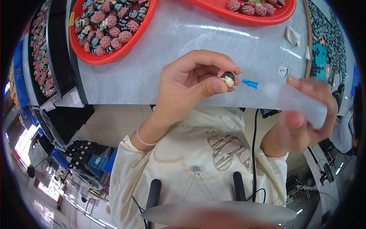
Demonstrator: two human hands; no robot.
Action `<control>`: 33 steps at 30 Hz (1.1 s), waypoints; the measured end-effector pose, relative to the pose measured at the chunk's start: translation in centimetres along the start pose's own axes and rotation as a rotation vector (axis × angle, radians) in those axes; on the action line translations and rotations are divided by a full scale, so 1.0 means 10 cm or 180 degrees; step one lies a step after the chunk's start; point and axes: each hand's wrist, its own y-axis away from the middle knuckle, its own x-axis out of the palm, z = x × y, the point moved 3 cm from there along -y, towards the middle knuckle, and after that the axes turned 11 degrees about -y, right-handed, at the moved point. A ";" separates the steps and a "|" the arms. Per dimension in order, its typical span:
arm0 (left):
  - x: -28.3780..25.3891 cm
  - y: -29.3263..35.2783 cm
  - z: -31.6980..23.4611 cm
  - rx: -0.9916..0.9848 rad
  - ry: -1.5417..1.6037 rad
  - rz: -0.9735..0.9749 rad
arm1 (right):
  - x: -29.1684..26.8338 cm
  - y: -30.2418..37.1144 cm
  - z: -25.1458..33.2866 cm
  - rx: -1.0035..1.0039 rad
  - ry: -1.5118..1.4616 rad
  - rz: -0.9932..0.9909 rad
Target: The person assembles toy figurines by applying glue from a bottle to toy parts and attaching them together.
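My left hand pinches a small figurine between thumb and fingers, above the table's near edge. The figurine is pink, black and cream. My right hand, somewhat blurred, is wrapped round a translucent white squeeze bottle held tilted. Its blue nozzle tip points at the figurine from the right, close to it; a slight gap seems to lie between them.
A red tray at the far left holds many pink, black and grey figurine pieces. Another red tray with pink pieces stands at the far right. Crumpled white paper and a small round sticker lie on the grey table.
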 end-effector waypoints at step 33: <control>0.03 0.03 0.01 0.0120 -0.0052 0.0027 | -0.37 0.04 -0.49 0.0726 0.0755 -0.0823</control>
